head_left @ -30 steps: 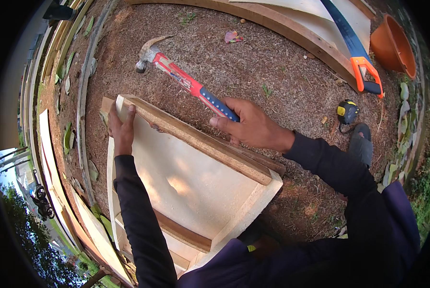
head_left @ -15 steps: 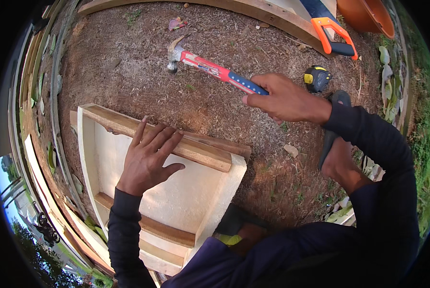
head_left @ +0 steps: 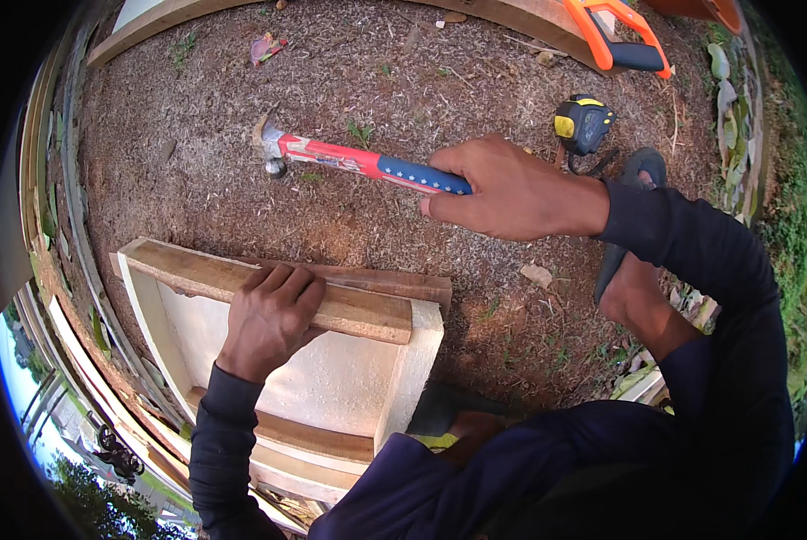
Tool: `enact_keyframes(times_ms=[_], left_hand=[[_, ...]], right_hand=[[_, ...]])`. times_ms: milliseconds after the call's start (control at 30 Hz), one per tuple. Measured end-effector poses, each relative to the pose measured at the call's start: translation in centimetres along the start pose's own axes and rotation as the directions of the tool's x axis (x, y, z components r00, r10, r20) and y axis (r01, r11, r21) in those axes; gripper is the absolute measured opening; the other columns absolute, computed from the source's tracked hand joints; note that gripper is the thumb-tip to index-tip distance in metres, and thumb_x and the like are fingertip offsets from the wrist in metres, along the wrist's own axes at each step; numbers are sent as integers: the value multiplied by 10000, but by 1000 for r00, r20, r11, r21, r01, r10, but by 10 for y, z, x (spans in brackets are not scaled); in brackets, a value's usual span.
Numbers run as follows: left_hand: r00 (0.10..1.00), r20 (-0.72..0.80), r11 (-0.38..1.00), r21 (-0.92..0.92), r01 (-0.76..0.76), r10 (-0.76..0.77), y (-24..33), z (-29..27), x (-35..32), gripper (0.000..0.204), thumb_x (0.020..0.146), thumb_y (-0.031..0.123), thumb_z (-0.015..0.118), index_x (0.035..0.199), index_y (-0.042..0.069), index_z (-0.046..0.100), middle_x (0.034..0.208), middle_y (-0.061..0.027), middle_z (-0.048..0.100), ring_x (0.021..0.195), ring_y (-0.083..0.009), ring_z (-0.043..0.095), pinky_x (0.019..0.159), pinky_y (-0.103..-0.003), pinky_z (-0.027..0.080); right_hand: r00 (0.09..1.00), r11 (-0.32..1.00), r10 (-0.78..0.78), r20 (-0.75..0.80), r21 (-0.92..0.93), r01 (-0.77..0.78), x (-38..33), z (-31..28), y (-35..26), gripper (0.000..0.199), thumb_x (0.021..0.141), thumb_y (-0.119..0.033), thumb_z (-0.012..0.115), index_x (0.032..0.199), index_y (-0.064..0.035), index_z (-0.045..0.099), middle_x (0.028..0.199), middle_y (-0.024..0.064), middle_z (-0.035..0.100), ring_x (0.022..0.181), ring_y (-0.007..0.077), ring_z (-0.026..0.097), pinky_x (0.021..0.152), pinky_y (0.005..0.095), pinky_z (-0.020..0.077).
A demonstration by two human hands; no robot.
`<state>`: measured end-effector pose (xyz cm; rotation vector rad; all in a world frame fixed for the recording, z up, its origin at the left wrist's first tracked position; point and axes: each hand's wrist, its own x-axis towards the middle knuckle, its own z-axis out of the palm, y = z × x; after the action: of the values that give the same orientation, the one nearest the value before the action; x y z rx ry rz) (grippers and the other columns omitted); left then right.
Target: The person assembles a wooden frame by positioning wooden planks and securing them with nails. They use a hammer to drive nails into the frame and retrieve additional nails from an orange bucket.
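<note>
A claw hammer (head_left: 336, 158) with a red handle and a blue starred grip lies level over the ground, its head pointing left. My right hand (head_left: 520, 191) is closed round the end of its grip. Lower left, a shallow wooden box frame (head_left: 407, 373) with a pale panel inside is propped at a slant near my legs. My left hand (head_left: 270, 322) is closed over its top rail (head_left: 363, 313), fingers curled across the wood. The thumb is mostly hidden below the rail. Behind that rail runs another rough wooden strip (head_left: 412, 284).
Beyond the hammer, a black and yellow tape measure (head_left: 585, 124) rests on bare soil. An orange-handled handsaw (head_left: 633, 54) lies against a long timber (head_left: 502, 29) at the far side. My sandalled foot (head_left: 642, 171) is at right. Long boards (head_left: 88, 360) line the left.
My left hand has gone from lying spread on the top rail to curling its fingers over it. The hammer and my right hand have shifted left in view; the frame's top sits lower.
</note>
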<state>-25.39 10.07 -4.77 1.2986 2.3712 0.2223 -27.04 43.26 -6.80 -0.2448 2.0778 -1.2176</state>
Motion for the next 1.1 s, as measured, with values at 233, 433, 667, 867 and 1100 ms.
enact_keyframes(times_ms=[233,433,667,867,1100], left_hand=[[996,85,1000,3,-4,3,-4,-4,5,570,562,247,867,1062,66,663,1009,-32,638,983,-235,635,874,-400,516],[971,208,993,30,116,-120,-2,-5,3,637,631,291,864,1180,81,619,1156,-63,620,1147,-276,572,1051,-533,405],[768,414,861,368,350,-489,68,-48,-11,1067,747,425,840,1594,112,270,1631,-155,307,1525,-368,238,1209,-675,138],[551,643,541,-242,806,-532,227,-104,80,608,847,373,706,1307,5,554,1162,-238,663,1102,-475,627,923,-519,525],[521,809,240,-467,851,-272,382,-194,175,604,958,480,623,1375,46,573,1210,-253,687,1206,-382,634,1017,-425,488]], right_hand=[[997,977,74,39,199,-80,23,-8,-19,318,883,-241,608,828,72,632,652,171,628,558,272,663,569,419,526],[922,769,343,180,510,-385,-21,-44,-79,339,901,-238,606,738,57,575,604,142,594,515,249,654,507,374,542],[860,871,479,178,28,-491,-175,-142,-84,386,926,-311,576,779,43,615,758,234,681,704,383,699,697,506,560],[695,684,694,-190,-130,-718,-316,-170,-25,425,937,-313,580,1059,95,594,982,318,689,922,477,690,833,535,558],[319,374,922,-222,283,-884,-373,-127,71,553,930,-398,616,1145,111,584,1059,317,678,1017,413,696,890,507,552]])
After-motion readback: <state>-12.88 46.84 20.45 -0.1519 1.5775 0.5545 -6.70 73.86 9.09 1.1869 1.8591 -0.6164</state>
